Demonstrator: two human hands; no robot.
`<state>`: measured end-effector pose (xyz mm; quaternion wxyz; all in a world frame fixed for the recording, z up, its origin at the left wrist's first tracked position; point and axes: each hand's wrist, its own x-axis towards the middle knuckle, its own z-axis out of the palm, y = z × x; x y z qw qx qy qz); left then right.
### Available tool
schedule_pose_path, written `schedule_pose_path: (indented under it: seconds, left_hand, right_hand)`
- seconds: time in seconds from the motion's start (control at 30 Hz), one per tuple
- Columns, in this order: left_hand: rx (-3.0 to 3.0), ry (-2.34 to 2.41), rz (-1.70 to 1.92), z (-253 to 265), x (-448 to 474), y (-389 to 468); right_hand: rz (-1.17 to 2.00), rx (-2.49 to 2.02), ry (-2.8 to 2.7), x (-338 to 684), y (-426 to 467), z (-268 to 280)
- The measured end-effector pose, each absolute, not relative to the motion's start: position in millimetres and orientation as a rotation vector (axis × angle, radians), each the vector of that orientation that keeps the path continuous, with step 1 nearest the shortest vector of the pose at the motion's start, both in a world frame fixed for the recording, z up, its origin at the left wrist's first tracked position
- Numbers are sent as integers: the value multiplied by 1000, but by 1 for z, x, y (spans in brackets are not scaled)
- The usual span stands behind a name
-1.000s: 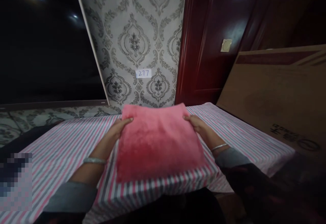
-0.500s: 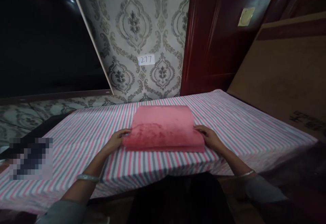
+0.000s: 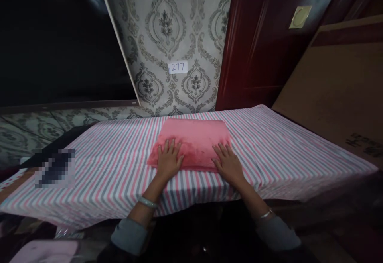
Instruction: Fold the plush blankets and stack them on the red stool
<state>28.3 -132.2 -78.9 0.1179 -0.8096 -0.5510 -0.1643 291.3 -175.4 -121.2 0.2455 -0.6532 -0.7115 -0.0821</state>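
A folded pink plush cloth (image 3: 194, 135) lies flat near the front edge of the table, its near edge showing stacked layers. My left hand (image 3: 169, 159) rests palm down on its near left part, fingers spread. On the near right part lies my right hand (image 3: 229, 163), also flat with the fingers apart. Neither hand grips the cloth. Under it spreads a striped tablecloth (image 3: 119, 151) in pink, grey and white.
A large dark screen (image 3: 66, 44) stands at the back left. To the right leans a big cardboard box (image 3: 335, 83). A paper label reading 277 (image 3: 178, 67) is on the patterned wall. A pink stool-like surface (image 3: 44, 251) shows at the lower left.
Both hands have left the sides of the pink cloth and moved inward onto its top. Their fingers are now spread flat. The camera view has shifted slightly.
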Motion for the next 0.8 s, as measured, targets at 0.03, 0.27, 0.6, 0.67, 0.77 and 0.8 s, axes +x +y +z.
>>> schedule_pose_path:
  seconds: [0.03,0.27,0.6,0.67,0.77,0.8]
  left_hand:
    - [-2353,-1617,-472,-83,28,-134]
    - [-2322,-1612,-518,-85,21,-132]
    - [-2227,-1710,-721,-101,-15,-146]
    - [-2281,-1670,-814,-110,-36,-147]
    - [-2452,-1447,-895,-119,-63,-144]
    - [-2468,-1393,-908,-120,-69,-141]
  right_hand:
    - [-230,-1779,-1939,292,-178,-127]
    - [-206,-1591,-1944,311,-183,-144]
    - [-160,-1472,-1937,323,-200,-156]
    - [-126,-1458,-1928,324,-202,-157]
    - [-73,-1443,-1887,325,-206,-157]
    - [-66,-1448,-1863,324,-207,-158]
